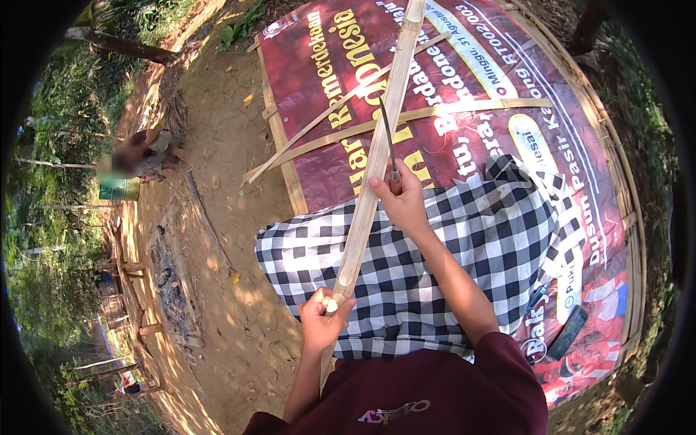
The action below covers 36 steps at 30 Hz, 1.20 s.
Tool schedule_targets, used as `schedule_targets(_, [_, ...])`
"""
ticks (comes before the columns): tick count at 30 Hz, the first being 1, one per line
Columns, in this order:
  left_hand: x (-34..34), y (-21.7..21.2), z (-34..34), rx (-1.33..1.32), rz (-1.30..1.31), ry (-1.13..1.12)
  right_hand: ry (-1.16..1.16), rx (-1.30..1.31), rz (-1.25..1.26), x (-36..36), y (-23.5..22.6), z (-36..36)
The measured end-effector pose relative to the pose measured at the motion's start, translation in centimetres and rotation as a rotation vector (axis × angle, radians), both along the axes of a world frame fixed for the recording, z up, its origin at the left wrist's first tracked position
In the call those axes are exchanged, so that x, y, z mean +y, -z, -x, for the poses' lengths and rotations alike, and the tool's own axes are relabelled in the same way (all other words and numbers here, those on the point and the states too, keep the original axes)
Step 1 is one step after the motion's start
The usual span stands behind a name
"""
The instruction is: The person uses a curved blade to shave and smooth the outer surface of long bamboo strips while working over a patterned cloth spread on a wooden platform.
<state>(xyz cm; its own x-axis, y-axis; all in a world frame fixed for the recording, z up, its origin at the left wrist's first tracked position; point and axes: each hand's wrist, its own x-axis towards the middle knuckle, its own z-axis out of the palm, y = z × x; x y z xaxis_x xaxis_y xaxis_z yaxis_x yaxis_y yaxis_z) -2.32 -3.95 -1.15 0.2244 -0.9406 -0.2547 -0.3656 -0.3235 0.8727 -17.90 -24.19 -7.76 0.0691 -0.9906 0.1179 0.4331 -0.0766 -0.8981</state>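
Note:
A long, pale split bamboo strip point(358, 235) slants across my lap from the lower middle to the top edge. My left hand point(322, 320) is closed around its near end. Farther up, my right hand point(403, 201) grips the wooden handle of a knife point(389, 138), its thumb against the strip. The narrow blade points away from me beside the bamboo; whether its edge touches the strip, I cannot tell. Beneath both hands a black-and-white checkered cloth point(435, 283) covers my legs.
A dark red printed banner point(308, 87) covers the bamboo platform point(628, 217). Thin bamboo slats point(464, 107) cross it ahead, and a black phone point(568, 333) lies at right. On the dirt at left are a stick point(206, 217) and an ash heap point(170, 283); a person point(151, 145) sits beyond.

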Motion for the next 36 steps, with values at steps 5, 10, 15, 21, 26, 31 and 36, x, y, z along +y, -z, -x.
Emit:
schedule_targets(5, [-0.9, 0.1, 0.2, 0.154, -0.072, 0.171, -0.098, -0.154, -0.045, 0.2, 0.0, 0.6])
schedule_targets(10, [-3.2, -1.0, 1.1, 0.438, -0.184, 0.160, -0.187, -0.173, -0.101, 1.2, -1.2, -0.5])
schedule_targets(15, [-4.3, -1.8, 0.9, 0.401, -0.261, 0.060, -0.077, 0.634, 0.297, 1.8, -2.2, 0.0])
schedule_targets(21, [-4.6, -2.5, -0.3, 0.313, -0.140, -0.100, -0.167, 0.840, 0.663, 3.5, -2.7, -1.0])
schedule_targets(26, [-4.4, -3.0, 0.4, 0.034, -0.007, -0.056, -0.063, 0.793, 0.720, 5.2, -2.2, -3.0])
schedule_targets(31, [-4.1, -3.5, 1.0, -0.245, -0.006, -0.003, 0.046, 0.930, 0.752, 4.8, -1.0, -2.7])
schedule_targets(36, [-4.4, -3.8, 0.9, -0.358, -0.046, 0.021, 0.275, 1.010, 0.666, 2.9, -0.1, -2.0])
